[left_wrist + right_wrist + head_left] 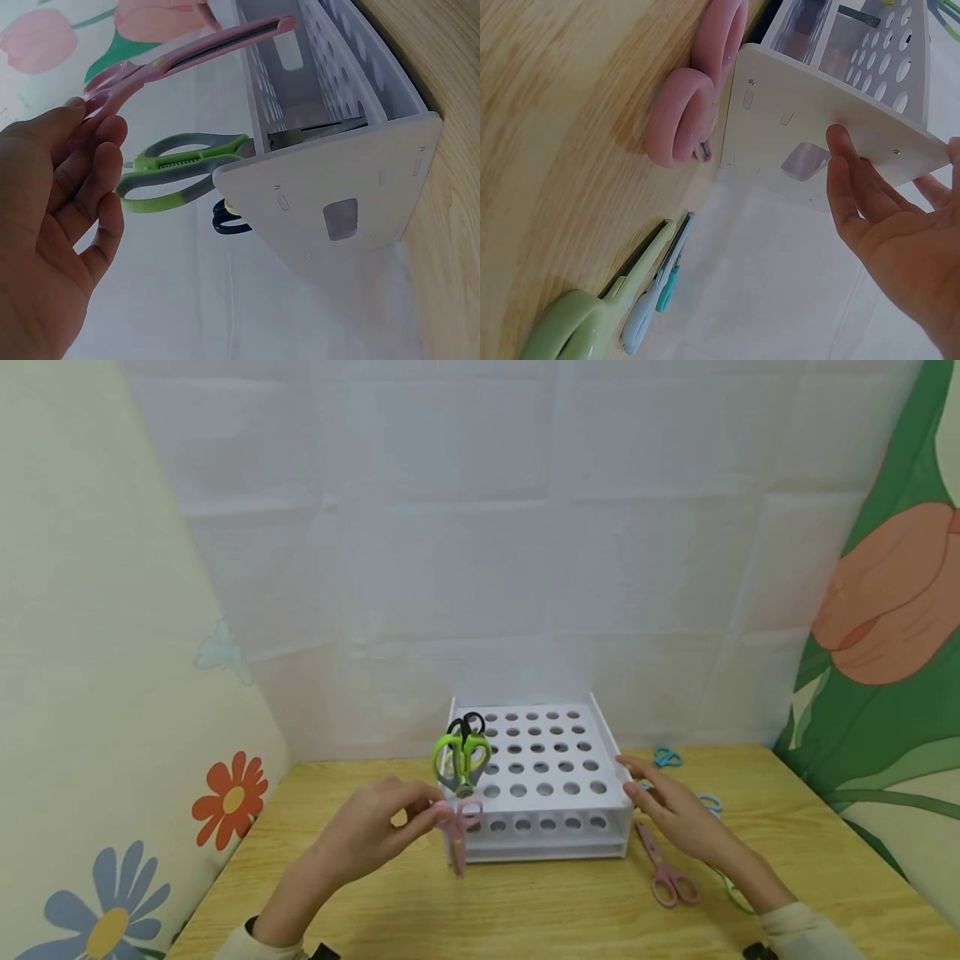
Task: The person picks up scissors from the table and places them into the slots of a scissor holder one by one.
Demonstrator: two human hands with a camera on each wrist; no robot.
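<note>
My left hand (367, 827) pinches pink scissors (457, 837) by a handle loop, in front of the rack's near left corner. In the left wrist view, their blades point toward the white rack (300, 191). Green-and-grey scissors (462, 758) stand handles up in the rack's left column, their blades inside it. Behind them are black-handled scissors (474, 720). My right hand (678, 814) touches the rack's right side panel, with its fingers against the outer face (780, 112) in the right wrist view. Whether the thumb wraps over the edge is hard to see.
On the wooden table (360, 910), right of the rack, lie other pink scissors (663, 875), light green scissors (577, 319), light blue scissors (649, 307) and teal-blue scissors (667, 757). White cloth (450, 568) hangs behind; flowered cloths flank the table.
</note>
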